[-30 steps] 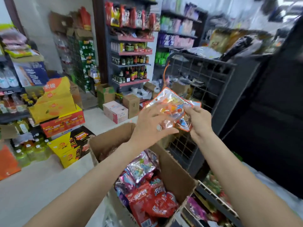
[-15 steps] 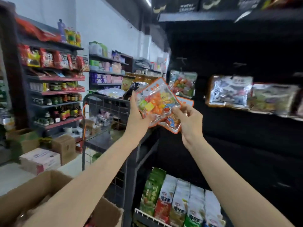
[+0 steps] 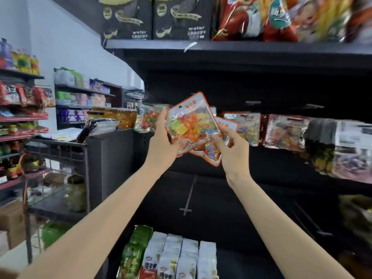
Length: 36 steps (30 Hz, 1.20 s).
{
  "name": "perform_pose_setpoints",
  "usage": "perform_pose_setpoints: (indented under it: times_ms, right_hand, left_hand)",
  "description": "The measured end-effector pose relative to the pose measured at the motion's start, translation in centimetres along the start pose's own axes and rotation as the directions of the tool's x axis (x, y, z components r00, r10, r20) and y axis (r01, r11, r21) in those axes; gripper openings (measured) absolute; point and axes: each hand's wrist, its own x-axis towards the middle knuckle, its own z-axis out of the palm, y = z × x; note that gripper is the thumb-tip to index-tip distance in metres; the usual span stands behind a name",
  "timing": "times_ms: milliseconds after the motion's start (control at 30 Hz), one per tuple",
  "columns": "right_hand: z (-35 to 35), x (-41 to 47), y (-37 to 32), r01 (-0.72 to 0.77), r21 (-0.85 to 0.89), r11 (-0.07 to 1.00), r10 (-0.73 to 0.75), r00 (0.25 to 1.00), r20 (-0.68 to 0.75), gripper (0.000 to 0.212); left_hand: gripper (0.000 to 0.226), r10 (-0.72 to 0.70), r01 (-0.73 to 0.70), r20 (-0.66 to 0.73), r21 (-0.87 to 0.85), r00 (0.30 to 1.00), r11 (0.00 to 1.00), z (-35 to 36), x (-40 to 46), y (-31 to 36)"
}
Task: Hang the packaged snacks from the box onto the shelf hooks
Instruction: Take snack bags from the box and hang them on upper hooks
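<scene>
Swung up from box to hook shelf. Left hand (image 3: 161,146) curled on front snack packet (image 3: 191,123), raised before hanging bags (image 3: 281,131); right hand (image 3: 231,152) pinching second packet (image 3: 213,154) behind. Hang hole not yet on any hook; separating next, likely.

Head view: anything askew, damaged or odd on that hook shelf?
Nothing damaged or spilled. The two orange-edged candy packets are fanned and tilted, not yet hung: left hand grips the front one, right hand pinches the rear one. A white tag on the upper shelf edge sits crooked.
</scene>
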Motion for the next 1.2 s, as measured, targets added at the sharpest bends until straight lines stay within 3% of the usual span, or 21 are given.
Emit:
perform_pose_setpoints:
  times_ms: [133, 267, 400, 500, 700, 1200]
  right_hand:
    - [-4.2, 1.1, 0.1, 0.002, 0.019, 1.000, -0.001, 1.000, -0.032, 0.023]
    - [-7.2, 2.6, 0.2, -0.011, -0.031, 0.999, 0.009, 0.998, -0.070, 0.037]
    - [-9.5, 4.1, 0.7, -0.021, -0.076, 0.997, 0.013, 0.995, -0.100, 0.038]
    - [-10.1, 4.9, 0.9, 0.014, -0.138, 0.990, -0.030, 0.993, -0.114, 0.036]
    - [-9.7, 6.8, 0.7, 0.028, -0.186, 0.982, -0.049, 0.992, -0.113, 0.035]
    - [-9.3, 8.7, 1.0, -0.009, -0.309, 0.951, -0.023, 0.995, -0.100, 0.039]
  left_hand:
    - [0.093, 0.035, -0.035, 0.027, 0.008, 0.999, 0.999, 3.6, 0.1, 1.6]
    - [0.091, 0.022, -0.023, -0.056, -0.014, 0.998, 1.000, 5.9, 0.3, 2.3]
    - [0.091, 0.006, 0.003, -0.149, 0.060, 0.989, 0.998, 7.2, 0.3, 2.5]
    - [0.090, 0.052, -0.013, -0.185, 0.207, 0.981, 0.978, 7.8, -0.1, 2.8]
    - [0.089, 0.149, -0.078, -0.144, 0.408, 0.978, 0.909, 8.6, 0.1, 3.1]
    - [0.089, 0.167, -0.087, -0.125, 0.486, 0.978, 0.870, 8.7, 1.3, 3.3]
